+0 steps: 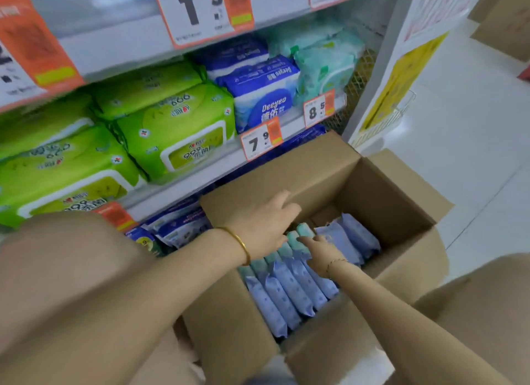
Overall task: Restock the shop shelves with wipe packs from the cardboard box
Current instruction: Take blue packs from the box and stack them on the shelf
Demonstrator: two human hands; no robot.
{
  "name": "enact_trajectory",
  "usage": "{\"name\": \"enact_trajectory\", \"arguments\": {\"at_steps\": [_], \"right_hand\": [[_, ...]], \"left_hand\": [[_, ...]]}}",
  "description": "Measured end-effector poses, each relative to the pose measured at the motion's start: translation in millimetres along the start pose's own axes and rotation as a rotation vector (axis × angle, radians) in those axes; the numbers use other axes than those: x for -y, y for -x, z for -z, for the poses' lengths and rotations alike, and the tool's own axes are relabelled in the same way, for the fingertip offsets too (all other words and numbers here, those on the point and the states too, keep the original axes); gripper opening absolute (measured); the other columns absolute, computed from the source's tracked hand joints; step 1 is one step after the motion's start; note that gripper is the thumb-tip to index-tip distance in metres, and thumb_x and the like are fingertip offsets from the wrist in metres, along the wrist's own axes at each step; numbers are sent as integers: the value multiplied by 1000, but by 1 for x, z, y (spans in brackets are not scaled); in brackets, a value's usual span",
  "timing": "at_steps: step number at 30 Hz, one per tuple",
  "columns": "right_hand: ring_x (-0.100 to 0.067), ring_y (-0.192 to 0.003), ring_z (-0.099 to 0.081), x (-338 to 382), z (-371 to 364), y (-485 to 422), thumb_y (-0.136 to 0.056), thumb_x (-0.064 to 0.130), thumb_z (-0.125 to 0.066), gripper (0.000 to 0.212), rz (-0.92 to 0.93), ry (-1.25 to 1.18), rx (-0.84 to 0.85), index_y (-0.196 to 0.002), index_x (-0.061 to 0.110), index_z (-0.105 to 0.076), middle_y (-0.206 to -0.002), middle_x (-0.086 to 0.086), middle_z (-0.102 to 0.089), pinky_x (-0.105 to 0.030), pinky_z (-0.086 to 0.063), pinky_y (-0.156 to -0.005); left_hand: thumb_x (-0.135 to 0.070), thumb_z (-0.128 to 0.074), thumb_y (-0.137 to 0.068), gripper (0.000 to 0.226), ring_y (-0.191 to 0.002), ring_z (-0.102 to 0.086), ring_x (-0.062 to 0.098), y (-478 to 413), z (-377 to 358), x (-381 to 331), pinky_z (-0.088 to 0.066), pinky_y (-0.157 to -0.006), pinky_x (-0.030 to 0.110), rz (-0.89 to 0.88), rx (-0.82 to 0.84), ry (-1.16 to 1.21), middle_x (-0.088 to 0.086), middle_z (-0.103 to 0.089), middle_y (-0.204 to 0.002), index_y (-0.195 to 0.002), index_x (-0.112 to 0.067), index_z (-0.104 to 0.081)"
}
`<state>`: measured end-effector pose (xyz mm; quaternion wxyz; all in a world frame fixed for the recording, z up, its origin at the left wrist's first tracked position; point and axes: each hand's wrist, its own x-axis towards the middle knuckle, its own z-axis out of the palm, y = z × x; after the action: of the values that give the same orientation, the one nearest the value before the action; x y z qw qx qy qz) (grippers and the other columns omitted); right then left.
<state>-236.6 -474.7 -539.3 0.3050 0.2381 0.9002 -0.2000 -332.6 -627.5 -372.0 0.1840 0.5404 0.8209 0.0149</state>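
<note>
Shop shelves (200, 172) in white metal are filling the background, w/ big green wipe packs (177, 126) and blue-and-white wipe packs (263, 98) sitting well above the fingers, and orange-edged price tags (261, 141) hanging off the shelf lips. Directly around both hands, the open brown cardboard box (387, 189) is standing w/ flaps out. Soft lavender wipe packs (286, 293) are standing on edge in rows on the person's side of the fingers. Mint-topped wipe packs (301, 230) are sitting tight right under the fingertips.

The left hand (263, 221), gold bangle (241, 241) at the wrist, is reaching in by the far flap. Its fingers (289, 212) are curling down over the mint row, but the tips are going out of sight, so can't tell if they're gripping anything. The right hand (319, 254) is lying low on the rows, fingers (305, 240) stretched out & released, index tip touching a mint top, not closing round any pack.

Step, prob.: getting hold of mint packs; nothing is lifting clear yet. Risks:
- The row is looking jammed, so pulling one could be dragging neighbours up & spilling them.
- Slick film could be slipping out of a shallow pinch.
- A forearm could be catching a flap & shifting the box.
</note>
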Motion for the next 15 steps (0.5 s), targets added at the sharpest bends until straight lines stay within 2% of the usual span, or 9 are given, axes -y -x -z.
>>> {"name": "enact_trajectory", "arguments": {"at_steps": [3, 7, 10, 13, 15], "right_hand": [[-38, -114, -51, -10, -13, -4, -90, 9, -43, 61, -26, -25, 136, -144, 30, -24, -142, -17, -33, -44, -47, -94], [-38, -105, -55, -8, -12, -9, -94, 18, -45, 35, -34, -78, 82, -128, 14, -39, -123, -20, -50, -42, -48, -87], [-37, -101, -56, -8, -10, -10, -95, 24, -45, 29, -16, -51, 90, -120, 9, -41, -114, -21, -57, -42, -48, -84], [-32, -84, -52, -7, -10, -5, -94, 17, -47, 26, 18, -4, 130, -117, 9, -38, -100, -18, -58, -39, -44, -70], [-28, -78, -45, -5, -6, -1, -93, 12, -46, 21, 26, 47, 117, -111, 10, -37, -82, -10, -48, -36, -38, -66]], "left_hand": [[-22, -53, -91, 39, -111, -51, 32, -3, -5, 4, -50, -87, 47, 0, 63, -51, 12, -32, -138, -127, -10, -41], [-24, -53, -92, 41, -114, -49, 30, -2, -11, 8, -50, -88, 46, 8, 109, -87, 11, -33, -137, -128, -11, -40], [-25, -54, -91, 41, -116, -48, 29, -1, -14, 9, -50, -88, 46, 16, 133, -77, 10, -33, -138, -128, -11, -41], [-26, -54, -91, 41, -116, -49, 30, 1, -15, 12, -51, -88, 46, 25, 138, -66, 10, -33, -137, -127, -11, -41], [-26, -53, -91, 41, -115, -49, 31, 2, -15, 12, -51, -88, 46, 29, 134, -65, 10, -33, -137, -127, -11, -41]]}}
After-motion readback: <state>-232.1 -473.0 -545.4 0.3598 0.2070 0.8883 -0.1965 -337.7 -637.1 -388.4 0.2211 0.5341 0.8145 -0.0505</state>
